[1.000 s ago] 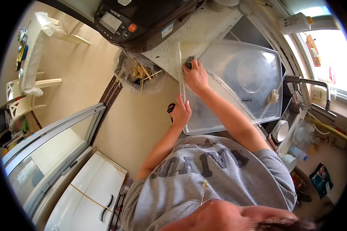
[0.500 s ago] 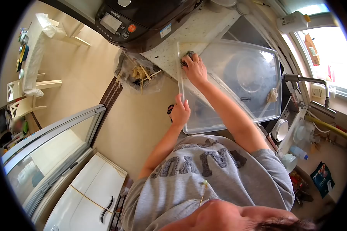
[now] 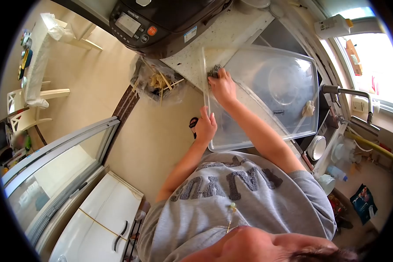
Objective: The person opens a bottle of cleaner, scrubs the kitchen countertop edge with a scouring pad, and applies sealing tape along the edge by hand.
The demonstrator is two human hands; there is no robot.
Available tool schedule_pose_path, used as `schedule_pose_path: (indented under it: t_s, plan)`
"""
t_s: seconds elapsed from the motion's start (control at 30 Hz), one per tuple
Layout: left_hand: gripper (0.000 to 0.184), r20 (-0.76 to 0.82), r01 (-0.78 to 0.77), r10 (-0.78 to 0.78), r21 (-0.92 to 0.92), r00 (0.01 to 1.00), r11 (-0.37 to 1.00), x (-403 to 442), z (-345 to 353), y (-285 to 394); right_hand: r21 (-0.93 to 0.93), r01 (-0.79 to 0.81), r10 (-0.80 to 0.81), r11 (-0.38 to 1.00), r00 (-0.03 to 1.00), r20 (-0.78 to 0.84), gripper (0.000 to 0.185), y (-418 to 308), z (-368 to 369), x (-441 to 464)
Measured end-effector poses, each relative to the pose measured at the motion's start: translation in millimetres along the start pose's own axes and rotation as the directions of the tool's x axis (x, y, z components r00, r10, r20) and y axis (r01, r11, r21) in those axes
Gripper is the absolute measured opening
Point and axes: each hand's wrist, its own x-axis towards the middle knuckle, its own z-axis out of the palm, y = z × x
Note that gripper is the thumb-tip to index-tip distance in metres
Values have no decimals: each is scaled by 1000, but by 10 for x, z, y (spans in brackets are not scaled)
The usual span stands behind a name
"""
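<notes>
Scourer (image 3: 214, 70), dark and wiry, sits in the curled fingers of my right hand (image 3: 224, 87), pressed at the left side of a clear plastic tray (image 3: 257, 74) in a kitchen. My left hand (image 3: 206, 126), partly closed with the thumb raised, grips the tray's left rim, nearer my body and just below the right hand.

The broad, rectangular tray spans a corner of the speckled counter (image 3: 209, 39) and a dark area beyond it, its near edge close to my gray shirt (image 3: 240, 187). A small dark label (image 3: 278, 113) shows through its near half, and a pale wad (image 3: 308, 108) appears toward its right end; whether either lies above or below the plastic, I cannot tell. A small black object (image 3: 193, 124) shows just beside my left hand, too little of it visible to identify.

Above and to the left, a dark cooker (image 3: 174, 37) with a lit panel and an orange button stands on the counter. Below it, a plastic bag (image 3: 159, 83) bristles with pale sticks. To the right, a metal faucet (image 3: 358, 92) rises past the tray, near a bright window (image 3: 380, 56) and a white jug (image 3: 332, 27) with a yellow cap.
</notes>
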Motion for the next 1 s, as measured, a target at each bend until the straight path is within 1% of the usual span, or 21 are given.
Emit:
schedule_pose_path:
  t_s: [0.03, 0.07, 0.1, 0.13, 0.17, 0.2, 0.27, 0.3, 0.33, 0.37, 0.47, 0.53, 0.6, 0.63, 0.67, 0.73, 0.77, 0.8, 0.87, 0.93, 1.0]
  plan:
    - [35, 36, 19, -19, 13, 999, 1000, 0, -17, 4, 130, -163, 162, 978, 987, 19, 11, -28, -18, -26]
    - [35, 69, 37, -38, 21, 997, 999, 13, -21, 13, 127, -161, 161, 979, 987, 9, 11, 9, -20, -210]
    - [35, 62, 30, -30, 9, 998, 1000, 53, 8, -13, 19, 48, -49, 999, 998, 26, 11, 114, -7, -493]
    - [34, 47, 30, -28, -51, 999, 998, 73, 42, -39, -86, 256, -250, 963, 966, 73, 11, 133, -59, -612]
    - [34, 44, 42, -38, -102, 998, 994, 17, 67, -67, -92, 281, -284, 955, 959, -12, 8, 151, -28, -553]
    - [34, 56, 57, -51, -100, 997, 993, -48, 92, -96, -89, 271, -272, 958, 962, 1, 8, 169, 11, -452]
    - [34, -23, -18, 19, 14, 1000, 1000, 21, 36, -12, -120, 268, -278, 956, 958, -67, 8, 181, 93, -56]
    - [34, -28, -18, 19, 17, 999, 1000, 25, 1, 38, -79, 233, -239, 969, 968, -80, 8, 104, 62, 91]
    - [34, 24, 36, -36, 21, 999, 999, 28, -42, 89, -76, 236, -242, 969, 967, -82, 8, 115, 81, 59]
    - [34, 77, 84, -86, 28, 993, 996, 41, -80, 112, 39, 94, -92, 995, 995, -30, 8, 144, 116, -13]
    - [33, 63, 11, -7, -68, 998, 998, 50, 21, -39, -67, 214, -214, 975, 977, 12, 9, 203, 63, -522]
    - [33, 34, 12, -10, -56, 999, 998, 39, 55, -16, -79, 249, -252, 965, 967, -28, 8, 193, 86, -451]
    - [33, 15, 13, -13, -24, 1000, 1000, 9, 10, 2, -28, 52, -52, 998, 999, 9, 18, 175, 185, -36]
    - [33, 19, 24, -23, -22, 1000, 999, 28, 3, 29, -51, 173, -173, 984, 985, -2, 22, 109, 104, 120]
    - [33, 22, 34, -33, -20, 999, 999, 26, -11, 42, -46, 174, -174, 984, 985, 0, 22, 120, 108, 88]
    - [33, 43, 34, -34, -8, 999, 999, 1, -31, 18, 38, 21, -23, 999, 997, 71, 24, 195, 113, -16]
    - [33, 58, 35, -35, -4, 998, 999, 31, -10, 9, -12, 9, -7, 1000, 984, 177, 23, 287, 130, -238]
    - [33, 50, 30, -29, -15, 998, 999, 73, 28, -19, 78, 52, -54, 996, 998, 21, 11, 82, -50, -492]
    - [33, 61, -7, 12, -71, 998, 997, 49, 51, -71, -10, 314, -314, 949, 949, 6, 10, 195, -32, -554]
    - [33, 51, 39, -38, -29, 998, 999, 50, 42, -28, -50, 296, -299, 954, 952, -68, 7, 265, 99, -274]
    - [34, 23, 72, -72, 13, 997, 997, 40, 4, 46, -62, 263, -266, 963, 963, -51, 6, 171, 64, -8]
